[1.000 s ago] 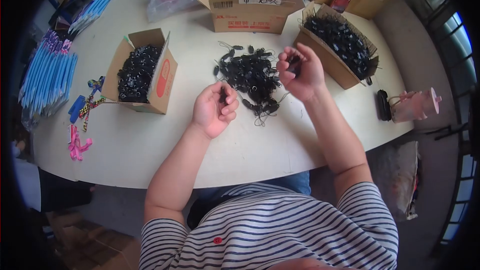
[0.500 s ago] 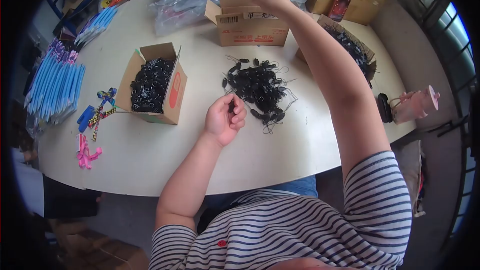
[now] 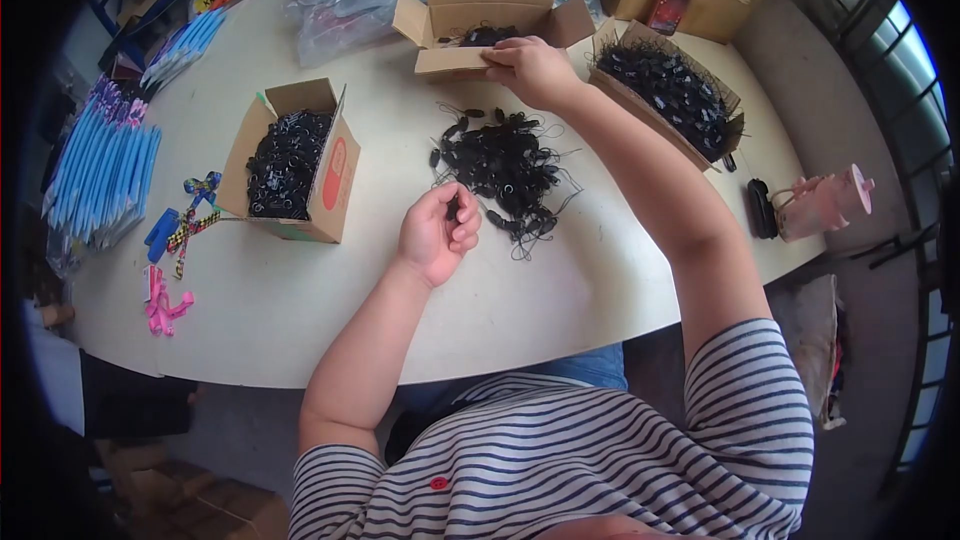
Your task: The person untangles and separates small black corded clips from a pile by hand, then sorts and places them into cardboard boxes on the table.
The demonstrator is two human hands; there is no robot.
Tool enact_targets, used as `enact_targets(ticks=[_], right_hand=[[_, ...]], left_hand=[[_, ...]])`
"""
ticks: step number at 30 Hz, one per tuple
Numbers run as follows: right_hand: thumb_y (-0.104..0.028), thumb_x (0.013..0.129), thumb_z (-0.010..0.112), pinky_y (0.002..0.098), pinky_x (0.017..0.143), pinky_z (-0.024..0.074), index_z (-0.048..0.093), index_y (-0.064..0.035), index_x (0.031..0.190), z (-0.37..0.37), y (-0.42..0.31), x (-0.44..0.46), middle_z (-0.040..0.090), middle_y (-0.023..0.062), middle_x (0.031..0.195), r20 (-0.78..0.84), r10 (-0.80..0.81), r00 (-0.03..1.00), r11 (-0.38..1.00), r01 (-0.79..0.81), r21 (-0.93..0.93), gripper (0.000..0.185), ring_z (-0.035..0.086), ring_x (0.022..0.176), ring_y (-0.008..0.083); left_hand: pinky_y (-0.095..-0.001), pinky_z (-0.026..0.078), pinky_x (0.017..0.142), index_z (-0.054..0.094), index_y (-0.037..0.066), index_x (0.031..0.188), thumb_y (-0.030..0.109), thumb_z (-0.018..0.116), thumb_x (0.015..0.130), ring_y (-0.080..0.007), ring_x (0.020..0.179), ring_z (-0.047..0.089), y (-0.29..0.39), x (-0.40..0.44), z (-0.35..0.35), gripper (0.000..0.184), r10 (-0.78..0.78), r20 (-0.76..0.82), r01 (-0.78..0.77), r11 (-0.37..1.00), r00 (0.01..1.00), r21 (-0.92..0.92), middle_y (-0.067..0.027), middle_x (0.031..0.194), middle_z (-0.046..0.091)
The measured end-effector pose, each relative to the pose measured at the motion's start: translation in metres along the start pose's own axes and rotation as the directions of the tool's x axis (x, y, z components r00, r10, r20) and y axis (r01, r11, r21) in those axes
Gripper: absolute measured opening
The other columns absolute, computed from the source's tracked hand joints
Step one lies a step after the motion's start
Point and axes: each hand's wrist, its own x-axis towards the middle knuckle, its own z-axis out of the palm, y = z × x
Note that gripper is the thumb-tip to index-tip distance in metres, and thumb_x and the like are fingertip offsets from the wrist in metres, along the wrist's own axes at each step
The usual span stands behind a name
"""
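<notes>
My left hand (image 3: pixel 435 233) is closed, fingers curled round a small black corded clip that is mostly hidden in the palm. Just beyond it lies a loose pile of black corded clips (image 3: pixel 505 165) with thin string loops. At the back of the table, my right hand (image 3: pixel 530 70) grips the front flap of an open cardboard box (image 3: pixel 455 61). More black pieces show inside that box. To the left stands another open cardboard box (image 3: pixel 340 185), filled with black pieces that have metal rings.
A shallow carton of black corded clips (image 3: pixel 670 90) stands at back right, near a phone (image 3: pixel 671 5) and a pink bottle (image 3: pixel 822 205). Plastic bags (image 3: pixel 370 0) lie behind. Blue packets (image 3: pixel 110 175) and pink straps (image 3: pixel 165 305) are at the left.
My right hand has come down and nearer, onto the back box's front flap. That box has tipped toward me, so its inside shows. My left hand stays closed near the pile.
</notes>
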Motion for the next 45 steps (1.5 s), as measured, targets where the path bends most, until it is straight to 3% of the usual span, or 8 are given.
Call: enact_targets(ticks=[3,6,9,18,27,33,39,45], right_hand=[[-0.033,0.081,0.057,0.0378,0.088,0.0427,0.064,-0.0196,0.105,0.004,0.009,0.006,0.059,0.0073,0.110,0.040,0.064,0.997,0.995,-0.067,0.073,0.029,0.055,0.101,0.0259],[-0.039,0.079,0.060,0.0397,0.090,0.0414,0.059,-0.0175,0.113,-0.006,0.011,0.017,0.059,0.0093,0.111,0.324,0.194,0.926,0.944,-0.265,0.194,0.041,0.052,0.106,0.0286],[-0.045,0.076,0.061,0.0404,0.091,0.0391,0.051,-0.0156,0.121,-0.006,0.010,0.027,0.056,0.0096,0.113,0.418,0.281,0.864,0.953,-0.301,-0.019,0.055,0.048,0.110,0.0290],[-0.048,0.072,0.066,0.0435,0.089,0.0355,0.048,-0.0129,0.119,0.018,0.010,0.027,0.050,0.0114,0.111,0.320,0.182,0.930,0.976,-0.132,-0.172,0.062,0.044,0.111,0.0287],[-0.033,0.074,0.066,0.0406,0.081,0.0367,0.056,-0.0127,0.099,0.028,0.021,0.027,0.055,0.0046,0.098,0.213,0.132,0.968,0.955,-0.067,-0.288,0.034,0.051,0.100,0.0230],[-0.030,0.072,0.068,0.0414,0.082,0.0359,0.055,-0.0131,0.098,0.032,0.019,0.022,0.056,0.0041,0.096,0.131,0.112,0.985,0.966,-0.077,-0.245,0.033,0.052,0.098,0.0228],[-0.028,0.070,0.071,0.0497,0.093,0.0290,0.049,-0.0150,0.116,0.020,0.010,0.011,0.051,0.0059,0.108,-0.030,0.073,0.997,0.983,-0.077,-0.166,0.054,0.043,0.110,0.0258],[-0.021,0.070,0.071,0.0464,0.095,0.0311,0.053,-0.0114,0.113,-0.014,-0.014,-0.017,0.050,0.0073,0.114,-0.285,0.067,0.956,0.990,-0.029,0.137,0.047,0.042,0.110,0.0303]], left_hand=[[-0.0201,0.023,0.040,0.042,0.010,0.072,0.023,0.042,0.087,-0.0077,0.049,0.032,-0.001,0.000,-0.001,0.020,-0.002,0.006,0.002,1.000,1.000,-0.005,0.0005,0.064,0.038],[-0.0201,0.023,0.040,0.042,0.010,0.072,0.023,0.042,0.087,-0.0077,0.049,0.032,-0.001,-0.001,0.001,0.020,-0.001,0.002,0.001,1.000,1.000,0.000,0.0006,0.064,0.038],[-0.0201,0.023,0.040,0.042,0.010,0.072,0.023,0.042,0.087,-0.0077,0.049,0.032,-0.001,-0.001,0.002,0.020,0.000,-0.002,0.000,1.000,1.000,-0.001,0.0006,0.064,0.038],[-0.0201,0.024,0.041,0.042,0.009,0.069,0.024,0.042,0.087,-0.0078,0.049,0.032,-0.001,-0.003,0.004,0.023,0.003,0.000,-0.003,1.000,1.000,0.007,0.0002,0.063,0.038],[-0.0200,0.024,0.041,0.041,0.009,0.068,0.024,0.041,0.088,-0.0078,0.049,0.032,0.000,-0.002,0.004,0.024,0.002,-0.014,-0.001,1.000,1.000,0.014,0.0000,0.063,0.037],[-0.0202,0.024,0.041,0.041,0.009,0.069,0.023,0.041,0.087,-0.0081,0.049,0.032,-0.001,-0.001,0.002,0.023,0.001,-0.001,-0.001,1.000,1.000,0.010,0.0000,0.063,0.038],[-0.0202,0.024,0.041,0.042,0.009,0.071,0.023,0.042,0.086,-0.0083,0.050,0.032,0.000,-0.001,0.001,0.020,-0.001,0.005,0.002,1.000,1.000,-0.019,0.0001,0.064,0.038],[-0.0200,0.027,0.042,0.047,0.009,0.077,0.020,0.044,0.086,-0.0093,0.053,0.037,0.003,-0.002,-0.002,0.015,-0.004,0.011,0.004,0.999,1.000,-0.050,-0.0002,0.068,0.042]])
